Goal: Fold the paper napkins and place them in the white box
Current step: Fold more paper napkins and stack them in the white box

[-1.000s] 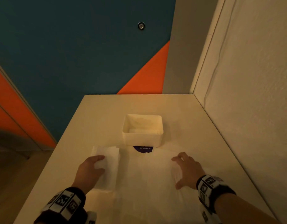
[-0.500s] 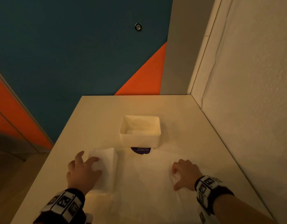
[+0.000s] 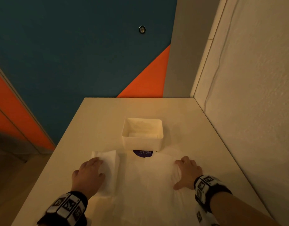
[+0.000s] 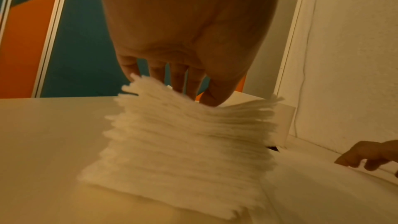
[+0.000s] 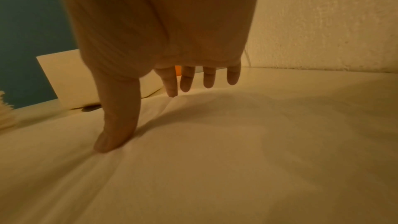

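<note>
Left hand point(image 3: 89, 174) flat on top of the napkin stack point(image 4: 187, 135), fingers point(image 4: 178, 81) straight and slightly apart, thumb tip pressing the upper sheets near the stack's right edge — no pinch visible. Stack at the left of the worktop point(image 3: 99, 121), just in front and to the left of the white box point(image 3: 143, 141); something pale, apparently folded paper, already lying in the box bottom. Right hand point(image 3: 187, 172) spread, palm down, on the right part of a single unfolded napkin point(image 3: 147, 178) laid out in the middle of the worktop; thumb point(image 5: 117, 125) and index fingertip touching the sheet, other fingertips just above it, wrinkles radiating from the thumb. Probable handling: very light, soft, thin tissue — easily torn, creased or dragged along under a sliding palm; stack loose and liable to shear sideways. Recommended hold for folding: a corner or edge of the flat sheet, pinched lightly between thumb and index finger, opposite side pinned by the other hand. A purple round sticker point(image 3: 143, 153) partly visible under the near box wall.
</note>
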